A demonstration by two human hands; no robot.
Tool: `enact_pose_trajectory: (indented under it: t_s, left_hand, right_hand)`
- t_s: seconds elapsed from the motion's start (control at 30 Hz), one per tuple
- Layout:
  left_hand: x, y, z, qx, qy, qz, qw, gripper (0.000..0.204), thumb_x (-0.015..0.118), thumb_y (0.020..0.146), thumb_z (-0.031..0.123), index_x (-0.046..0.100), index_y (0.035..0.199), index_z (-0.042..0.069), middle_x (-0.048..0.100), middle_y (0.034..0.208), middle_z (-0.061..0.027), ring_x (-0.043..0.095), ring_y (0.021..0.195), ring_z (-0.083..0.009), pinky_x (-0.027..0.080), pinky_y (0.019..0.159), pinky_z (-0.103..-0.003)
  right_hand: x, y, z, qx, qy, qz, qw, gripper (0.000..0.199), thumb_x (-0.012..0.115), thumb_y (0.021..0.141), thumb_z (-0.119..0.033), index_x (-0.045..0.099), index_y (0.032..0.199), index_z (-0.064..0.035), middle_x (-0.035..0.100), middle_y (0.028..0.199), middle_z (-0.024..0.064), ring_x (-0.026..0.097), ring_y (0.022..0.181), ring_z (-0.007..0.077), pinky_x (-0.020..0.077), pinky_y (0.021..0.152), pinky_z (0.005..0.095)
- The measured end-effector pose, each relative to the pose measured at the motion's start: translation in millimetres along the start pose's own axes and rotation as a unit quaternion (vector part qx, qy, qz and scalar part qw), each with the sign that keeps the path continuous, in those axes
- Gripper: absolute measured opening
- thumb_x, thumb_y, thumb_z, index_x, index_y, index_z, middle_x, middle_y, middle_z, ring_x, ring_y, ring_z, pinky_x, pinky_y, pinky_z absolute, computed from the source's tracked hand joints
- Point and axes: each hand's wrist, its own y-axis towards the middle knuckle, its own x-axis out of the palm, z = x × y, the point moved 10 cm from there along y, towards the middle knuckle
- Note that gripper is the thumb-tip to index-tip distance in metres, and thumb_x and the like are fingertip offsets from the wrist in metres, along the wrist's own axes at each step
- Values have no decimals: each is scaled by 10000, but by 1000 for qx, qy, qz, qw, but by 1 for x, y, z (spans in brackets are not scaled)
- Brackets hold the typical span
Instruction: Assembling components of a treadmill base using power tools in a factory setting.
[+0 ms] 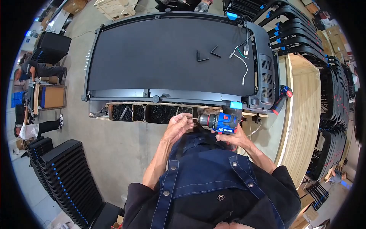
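Note:
My right hand (237, 136) is wrapped round the grip of a blue and black cordless drill (224, 123), its chuck turned left. At the drill's front, the closed fingers of my left hand (179, 125) pinch the thin bit (195, 118); their tips hide its end. Beyond my hands lies a treadmill with a black belt (152, 53). Two black hex keys, one L-shaped (202, 58) and one more bent (215, 52), rest on the belt near white and green wires (244, 63). Trays of dark screws (162, 113) stand along the near side.
A second power tool (282, 100) lies by the motor cover (265, 72). At right stands a long wooden crate (305, 103), with black frames (331, 110) beyond. Black parts (68, 175) are stacked at left. Other people (32, 129) work at far left; a gloved hand (202, 7) shows at the top.

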Motion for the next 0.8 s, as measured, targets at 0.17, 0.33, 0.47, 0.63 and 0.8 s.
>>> enact_pose_trajectory:
  t_s: [0.17,0.33,0.47,0.63,0.8]
  left_hand:
    - [20,-7,27,32,93,43,994,301,672,1021,214,646,1177,-43,714,921,-103,720,844,-211,621,772,-326]
    - [35,-4,35,64,117,22,991,344,655,1036,254,651,1196,-51,716,936,-108,727,864,-206,621,805,-338]
    - [59,4,53,149,271,52,950,350,601,1069,291,657,1145,-46,696,880,-84,692,816,-170,579,772,-304]
    - [91,25,83,204,342,57,916,345,584,1079,304,658,1110,-32,662,821,-62,646,771,-136,542,728,-283]
    - [109,89,100,113,354,34,928,786,249,1103,602,507,1413,-72,651,876,-92,648,757,-175,557,719,-323]
  right_hand:
    - [3,-8,-33,-13,7,36,999,560,820,811,-73,596,1321,-10,730,1056,81,715,971,138,594,854,321]
    - [-9,-14,-50,-70,-86,61,992,561,816,786,-55,600,1302,-8,732,1065,71,708,962,138,569,894,318]
    - [-9,-12,-53,-69,43,55,995,525,813,804,-49,601,1283,-13,736,1049,82,711,945,147,589,852,327]
    - [-18,-3,-45,-43,101,57,992,504,790,855,-20,581,1313,-27,737,1057,128,722,929,179,632,724,328]
    - [-39,-10,-52,-65,176,120,975,534,782,849,-5,575,1341,-23,741,1076,134,721,909,178,630,742,327]
